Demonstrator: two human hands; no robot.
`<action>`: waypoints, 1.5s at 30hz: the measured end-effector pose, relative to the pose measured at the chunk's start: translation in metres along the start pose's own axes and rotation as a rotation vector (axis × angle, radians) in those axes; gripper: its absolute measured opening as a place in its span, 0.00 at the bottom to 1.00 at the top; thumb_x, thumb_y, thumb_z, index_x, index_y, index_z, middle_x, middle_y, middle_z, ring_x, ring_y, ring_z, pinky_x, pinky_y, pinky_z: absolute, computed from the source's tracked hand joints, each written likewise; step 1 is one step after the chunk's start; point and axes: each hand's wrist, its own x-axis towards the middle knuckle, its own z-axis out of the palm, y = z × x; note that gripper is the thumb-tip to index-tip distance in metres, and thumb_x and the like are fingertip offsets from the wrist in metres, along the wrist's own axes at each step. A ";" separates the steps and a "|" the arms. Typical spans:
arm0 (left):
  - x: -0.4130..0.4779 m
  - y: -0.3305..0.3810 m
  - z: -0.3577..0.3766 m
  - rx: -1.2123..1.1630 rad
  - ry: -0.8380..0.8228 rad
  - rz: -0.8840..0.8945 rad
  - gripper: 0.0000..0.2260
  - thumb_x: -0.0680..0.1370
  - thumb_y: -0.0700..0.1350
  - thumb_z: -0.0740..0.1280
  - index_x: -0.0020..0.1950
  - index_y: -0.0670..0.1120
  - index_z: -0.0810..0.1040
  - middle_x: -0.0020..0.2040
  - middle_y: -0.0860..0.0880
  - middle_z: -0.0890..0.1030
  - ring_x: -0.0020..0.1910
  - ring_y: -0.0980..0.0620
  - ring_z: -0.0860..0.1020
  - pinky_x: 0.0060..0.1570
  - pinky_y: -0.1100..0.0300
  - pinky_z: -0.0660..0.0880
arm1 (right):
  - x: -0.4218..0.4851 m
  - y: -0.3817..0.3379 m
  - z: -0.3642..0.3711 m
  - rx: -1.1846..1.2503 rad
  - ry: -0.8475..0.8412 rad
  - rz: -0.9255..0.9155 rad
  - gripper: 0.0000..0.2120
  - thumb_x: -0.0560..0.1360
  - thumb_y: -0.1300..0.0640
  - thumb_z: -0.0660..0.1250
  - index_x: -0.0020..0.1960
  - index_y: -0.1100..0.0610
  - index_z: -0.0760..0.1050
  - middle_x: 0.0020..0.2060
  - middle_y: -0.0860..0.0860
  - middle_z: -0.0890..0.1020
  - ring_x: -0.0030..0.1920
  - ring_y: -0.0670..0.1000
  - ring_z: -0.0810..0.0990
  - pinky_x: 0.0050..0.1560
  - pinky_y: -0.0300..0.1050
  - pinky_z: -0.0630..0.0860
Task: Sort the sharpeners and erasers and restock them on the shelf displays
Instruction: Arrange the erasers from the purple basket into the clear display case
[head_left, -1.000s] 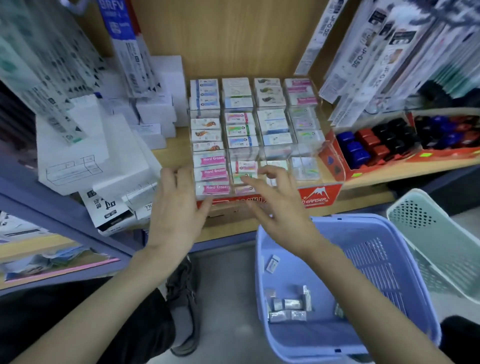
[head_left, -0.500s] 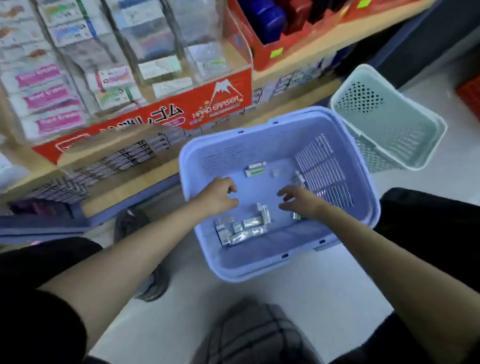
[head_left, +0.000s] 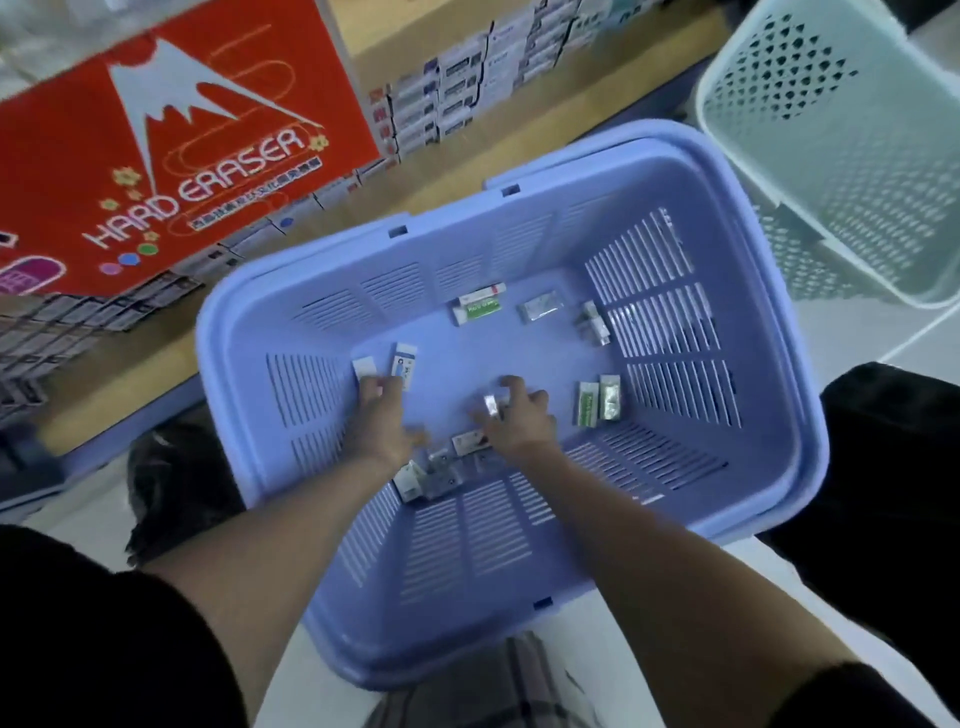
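The erasers (head_left: 480, 307) lie loose on the floor of the basket (head_left: 769, 415), in small groups well apart. One pair is at the far wall, another pair (head_left: 609, 397) is to the right, and a heap (head_left: 431, 475) sits near the wrists. They are mixed, so picking them out by kind probably comes first.

The left hand (head_left: 382, 421) reaches to the left side. Its fingers (head_left: 371, 388) are bent down over the near ends of two sleeved erasers (head_left: 404, 365) lying side by side. Whether it grips them or only touches them I cannot tell.

The right hand (head_left: 519, 421) is just beside it at the middle. Its fingers are curled and pinch a small packet (head_left: 491, 405), silvery and too blurred to tell eraser from sharpener. Using both hands at once probably lets two kinds be gathered at once.

The basket stands on the floor between the person's knees and the shelf, close enough for a short lift to the displays. Beyond its far rim is a red display box (head_left: 208, 130) marked HARD ERASER, where the erasers likely belong. Rows of small boxes (head_left: 452, 73) stand right of it. A green basket (head_left: 831, 156) stands at the far right, apart from the hands, and no stock shows in it.
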 end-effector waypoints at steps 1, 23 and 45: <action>0.002 -0.001 0.002 0.019 0.108 -0.016 0.26 0.70 0.41 0.74 0.65 0.38 0.68 0.66 0.38 0.62 0.60 0.38 0.70 0.54 0.51 0.68 | 0.002 0.000 0.005 0.000 0.034 0.010 0.19 0.78 0.49 0.61 0.66 0.50 0.64 0.62 0.58 0.65 0.56 0.65 0.71 0.59 0.54 0.69; 0.038 0.024 0.016 -0.207 0.246 -0.366 0.31 0.72 0.42 0.73 0.69 0.41 0.62 0.66 0.35 0.62 0.64 0.36 0.64 0.59 0.49 0.65 | 0.015 0.003 0.009 0.135 0.142 0.048 0.10 0.75 0.62 0.63 0.54 0.53 0.70 0.54 0.56 0.69 0.48 0.63 0.76 0.51 0.49 0.75; -0.035 0.049 -0.059 -0.987 -0.091 -0.055 0.04 0.75 0.39 0.69 0.42 0.45 0.75 0.30 0.56 0.81 0.31 0.61 0.78 0.33 0.68 0.74 | -0.058 -0.024 -0.072 1.096 -0.378 -0.157 0.06 0.75 0.68 0.65 0.48 0.58 0.76 0.33 0.52 0.82 0.33 0.48 0.80 0.31 0.38 0.75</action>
